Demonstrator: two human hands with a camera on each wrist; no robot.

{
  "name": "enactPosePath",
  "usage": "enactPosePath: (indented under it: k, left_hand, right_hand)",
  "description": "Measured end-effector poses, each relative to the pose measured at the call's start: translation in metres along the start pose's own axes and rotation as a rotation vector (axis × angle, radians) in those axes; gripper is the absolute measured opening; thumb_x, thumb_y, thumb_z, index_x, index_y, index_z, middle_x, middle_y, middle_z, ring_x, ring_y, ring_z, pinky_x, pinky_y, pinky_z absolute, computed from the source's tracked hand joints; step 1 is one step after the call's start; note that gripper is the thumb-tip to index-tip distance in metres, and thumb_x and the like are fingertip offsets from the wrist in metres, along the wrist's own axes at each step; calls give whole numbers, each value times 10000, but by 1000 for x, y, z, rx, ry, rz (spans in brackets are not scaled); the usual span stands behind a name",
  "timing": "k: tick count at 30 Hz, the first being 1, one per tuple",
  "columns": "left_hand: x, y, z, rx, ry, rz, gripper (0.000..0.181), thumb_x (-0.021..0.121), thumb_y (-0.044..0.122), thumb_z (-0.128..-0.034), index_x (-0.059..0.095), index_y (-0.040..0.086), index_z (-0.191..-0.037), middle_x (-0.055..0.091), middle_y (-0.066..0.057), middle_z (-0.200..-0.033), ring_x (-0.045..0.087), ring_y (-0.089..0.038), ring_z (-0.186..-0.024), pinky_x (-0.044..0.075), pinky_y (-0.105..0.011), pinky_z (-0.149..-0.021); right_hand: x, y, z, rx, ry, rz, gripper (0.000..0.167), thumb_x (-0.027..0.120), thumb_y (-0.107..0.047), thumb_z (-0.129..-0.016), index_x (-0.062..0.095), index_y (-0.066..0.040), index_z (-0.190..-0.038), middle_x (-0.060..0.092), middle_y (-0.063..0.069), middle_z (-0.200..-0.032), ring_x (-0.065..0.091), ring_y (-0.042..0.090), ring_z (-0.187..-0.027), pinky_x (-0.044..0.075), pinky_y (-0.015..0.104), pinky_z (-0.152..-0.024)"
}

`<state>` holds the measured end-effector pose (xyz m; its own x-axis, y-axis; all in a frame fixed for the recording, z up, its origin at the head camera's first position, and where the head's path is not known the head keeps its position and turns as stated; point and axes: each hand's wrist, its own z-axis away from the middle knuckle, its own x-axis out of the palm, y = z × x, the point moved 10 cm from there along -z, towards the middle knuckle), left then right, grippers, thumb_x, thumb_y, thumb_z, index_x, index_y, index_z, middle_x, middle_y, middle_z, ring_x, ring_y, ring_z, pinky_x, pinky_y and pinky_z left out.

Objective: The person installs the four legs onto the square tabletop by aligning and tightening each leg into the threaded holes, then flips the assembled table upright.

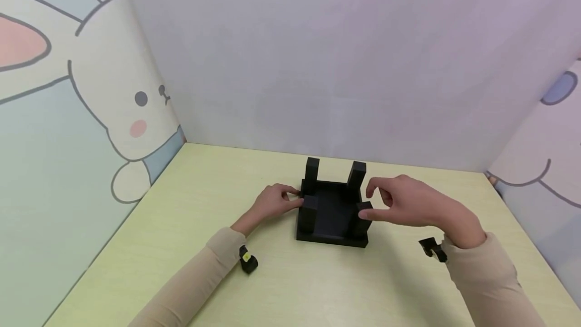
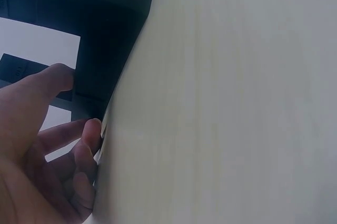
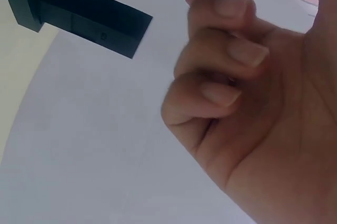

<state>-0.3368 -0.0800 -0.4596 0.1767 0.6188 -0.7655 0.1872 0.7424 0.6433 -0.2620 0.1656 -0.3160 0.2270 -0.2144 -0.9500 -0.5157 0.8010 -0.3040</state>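
Observation:
A black square base [image 1: 329,240] with several upright block legs, like a small table turned legs-up, stands on the table. At its left side, my left hand [image 1: 272,202] holds the rim with thumb and curled fingers; the left wrist view shows the thumb tip [image 2: 63,78] against the black wall. My right hand [image 1: 413,202] is raised at the right side, its thumb overlapping the top of the front right leg [image 1: 363,226]. Index finger and thumb stand apart, and the other fingers are curled in the right wrist view, near a black leg [image 3: 100,26].
The pale yellow tabletop [image 1: 272,291] runs back to a plain light wall [image 1: 317,64]. Side walls with cartoon animal prints [image 1: 113,100] flank it at left and right. A small black wrist camera [image 1: 248,261] is on the left sleeve, another [image 1: 433,250] on the right.

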Motion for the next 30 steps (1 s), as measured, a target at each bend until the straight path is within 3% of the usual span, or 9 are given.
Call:
enactPosePath:
  k: [2,6,11,20,24,28,30]
  left_hand:
    - [0,0,0,1,-1,0,403,718,456,-891,767,193,-1193,656,42,-726,524,-86,-634,396,-243,-598]
    - [1,1,-1,3,-1,1,399,720,451,-889,769,192,-1188,658,43,-723,527,-86,-634,398,-244,-600]
    - [2,1,-1,16,-7,-3,406,708,459,-899,763,195,-1203,657,50,-727,522,-81,-629,396,-241,-594]
    - [1,-1,0,10,2,7,401,715,455,-892,768,191,-1190,634,46,-698,509,-92,-612,385,-248,-584]
    - [1,-1,0,11,3,2,404,712,458,-896,765,193,-1196,639,50,-705,510,-86,-616,387,-245,-590]
    - [0,-1,0,8,7,0,406,712,459,-894,765,193,-1196,642,46,-708,511,-85,-619,389,-245,-594]
    - [0,-1,0,4,7,-3,404,714,455,-893,766,191,-1194,642,45,-708,513,-87,-621,390,-245,-596]
  right_hand:
    - [0,-1,2,-23,-9,8,337,730,-599,-862,644,-292,-973,391,-135,-623,332,-11,-548,346,208,-582]
    - [1,-1,2,-58,4,14,263,745,-499,-887,601,-289,-821,347,-152,-590,294,-27,-541,322,200,-570]
    - [7,0,-3,-41,25,-32,460,702,-506,-926,465,-232,-643,319,-155,-550,269,-21,-525,297,194,-550]
    - [11,2,-7,15,31,-4,581,633,-626,-926,398,-215,-590,295,-148,-535,241,7,-534,269,201,-535]
    - [8,7,-2,69,30,31,518,600,-737,-879,530,-254,-704,392,-125,-554,342,30,-521,320,227,-535]
    - [3,4,2,30,32,62,409,657,-720,-851,621,-319,-923,445,-113,-624,370,24,-536,331,228,-543]
    - [3,-1,2,-6,28,70,362,693,-663,-858,636,-317,-946,442,-117,-643,354,12,-546,325,222,-547]
